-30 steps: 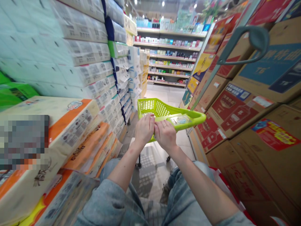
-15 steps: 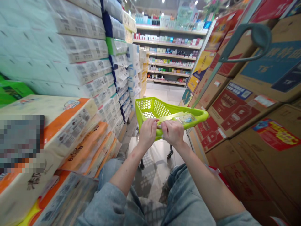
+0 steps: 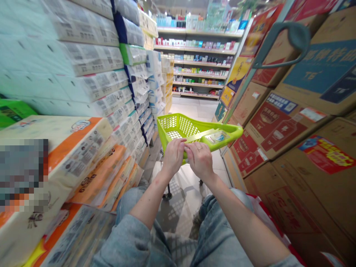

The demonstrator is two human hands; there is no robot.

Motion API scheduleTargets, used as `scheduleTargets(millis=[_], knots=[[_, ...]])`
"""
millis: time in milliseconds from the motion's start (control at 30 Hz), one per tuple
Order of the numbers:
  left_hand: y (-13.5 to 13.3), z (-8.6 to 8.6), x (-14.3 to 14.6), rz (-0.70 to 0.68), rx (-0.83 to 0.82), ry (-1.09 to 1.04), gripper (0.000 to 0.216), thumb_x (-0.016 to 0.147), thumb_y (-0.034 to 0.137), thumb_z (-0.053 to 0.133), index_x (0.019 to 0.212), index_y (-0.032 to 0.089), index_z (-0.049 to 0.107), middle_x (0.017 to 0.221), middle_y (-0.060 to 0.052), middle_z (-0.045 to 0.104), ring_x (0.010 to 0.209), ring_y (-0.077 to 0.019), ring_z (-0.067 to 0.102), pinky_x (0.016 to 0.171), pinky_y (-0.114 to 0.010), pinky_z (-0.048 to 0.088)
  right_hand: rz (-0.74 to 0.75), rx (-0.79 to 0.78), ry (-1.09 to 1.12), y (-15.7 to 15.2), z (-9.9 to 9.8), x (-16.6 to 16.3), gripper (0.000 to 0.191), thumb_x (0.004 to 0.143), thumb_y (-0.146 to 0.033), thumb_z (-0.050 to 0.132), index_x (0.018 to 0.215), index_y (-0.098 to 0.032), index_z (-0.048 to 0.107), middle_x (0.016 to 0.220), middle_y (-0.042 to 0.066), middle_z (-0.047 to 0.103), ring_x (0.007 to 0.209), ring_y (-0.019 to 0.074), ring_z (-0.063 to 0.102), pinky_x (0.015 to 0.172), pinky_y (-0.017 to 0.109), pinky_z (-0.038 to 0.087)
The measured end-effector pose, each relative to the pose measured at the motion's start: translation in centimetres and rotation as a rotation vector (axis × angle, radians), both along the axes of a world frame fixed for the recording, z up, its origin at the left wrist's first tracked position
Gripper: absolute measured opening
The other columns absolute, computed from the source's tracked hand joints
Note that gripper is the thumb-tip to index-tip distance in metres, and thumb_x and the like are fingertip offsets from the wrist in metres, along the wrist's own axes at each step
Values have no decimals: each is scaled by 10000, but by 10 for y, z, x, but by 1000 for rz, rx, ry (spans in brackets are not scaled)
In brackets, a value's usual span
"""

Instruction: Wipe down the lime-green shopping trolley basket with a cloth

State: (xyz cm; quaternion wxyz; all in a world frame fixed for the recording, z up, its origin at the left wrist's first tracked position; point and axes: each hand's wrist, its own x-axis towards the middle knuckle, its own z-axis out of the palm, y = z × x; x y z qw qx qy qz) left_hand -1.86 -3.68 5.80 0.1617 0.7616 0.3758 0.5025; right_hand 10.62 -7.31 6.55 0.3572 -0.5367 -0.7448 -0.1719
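Note:
A lime-green shopping cart (image 3: 191,128) with a perforated basket stands in front of me, slightly tilted in the view. My left hand (image 3: 174,156) is closed over the near edge of its handle. Close beside it, my right hand (image 3: 200,158), with a ring on one finger, is also closed on the handle, and the thumbs nearly meet. The undersides of both hands' fingers are hidden. Right of my hands, a clear-covered label (image 3: 217,137) lies on the handle panel. No goods show in the visible part of the basket.
Stacked tissue packs (image 3: 97,55) rise on the left, with orange-and-cream packs (image 3: 91,148) jutting out nearer me. Cardboard cartons (image 3: 283,126) line the right, beside a grey hook-shaped handle (image 3: 300,39). Across the tiled aisle (image 3: 191,105) stand shelves (image 3: 200,66) of small boxes.
My right hand has slid slightly left and its fingers sit closer to my left hand. The cart has shifted a little leftward in view, and more of the label shows.

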Motion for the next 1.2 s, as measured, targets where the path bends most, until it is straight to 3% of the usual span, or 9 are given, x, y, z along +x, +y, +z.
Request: scheduleTargets(millis=[167, 333, 467, 667, 767, 867, 1000, 1200], knots=[[-1, 1, 1, 2, -23, 1, 427, 976, 390, 204, 1028, 189, 576, 1033, -74, 629, 1008, -175, 566, 929, -338, 431, -100, -131, -80, 11, 12, -3, 363, 951, -300, 340, 791, -170, 639, 782, 66, 673, 739, 180, 578, 720, 299, 332], [-1, 2, 1, -18, -25, -30, 424, 976, 379, 211, 1028, 180, 582, 1030, -77, 632, 1006, -175, 566, 932, -342, 430, -162, -280, -164, 18, 27, -7, 380, 947, -326, 340, 814, -180, 664, 759, 66, 702, 638, 163, 591, 609, 282, 306], [1, 0, -1, -19, -32, -32, 429, 976, 382, 204, 1032, 176, 576, 1038, -80, 631, 1013, -176, 567, 940, -346, 427, -87, -194, -132, 12, 17, -6, 379, 957, -313, 324, 825, -179, 653, 779, 65, 687, 700, 175, 591, 667, 290, 343], [1, -2, -3, -9, -46, -48, 433, 975, 395, 202, 1039, 182, 573, 1065, -82, 631, 1034, -175, 565, 961, -351, 423, 69, 63, 89, -4, -10, -6, 305, 952, -259, 345, 1081, -164, 605, 1003, 88, 656, 969, 198, 547, 903, 342, 362], [1, -2, -3, -14, -54, -63, 439, 975, 402, 197, 1051, 181, 569, 1076, -81, 627, 1043, -171, 563, 973, -346, 418, 11, 22, 54, -2, -5, -9, 309, 953, -279, 343, 997, -166, 627, 932, 85, 665, 914, 205, 561, 858, 339, 373], [2, -3, -3, -34, -59, -75, 462, 974, 424, 184, 1068, 183, 566, 1086, -79, 622, 1053, -167, 560, 980, -342, 414, -100, -100, -46, 7, 9, -14, 355, 955, -310, 334, 857, -165, 643, 829, 86, 678, 797, 201, 596, 751, 319, 376], [5, -4, -7, -84, -72, -84, 495, 972, 444, 152, 1113, 192, 554, 1138, -76, 606, 1093, -163, 545, 992, -339, 408, -173, -248, -177, 18, 24, -19, 393, 948, -298, 317, 816, -160, 660, 742, 90, 698, 644, 190, 623, 607, 299, 343], [10, -7, -14, -134, -37, -7, 426, 972, 402, 230, 1115, 179, 565, 1122, -82, 618, 1082, -166, 545, 995, -345, 399, -32, -227, -272, 19, 23, -4, 405, 948, -319, 318, 790, -165, 658, 749, 68, 709, 644, 163, 627, 588, 274, 315]])
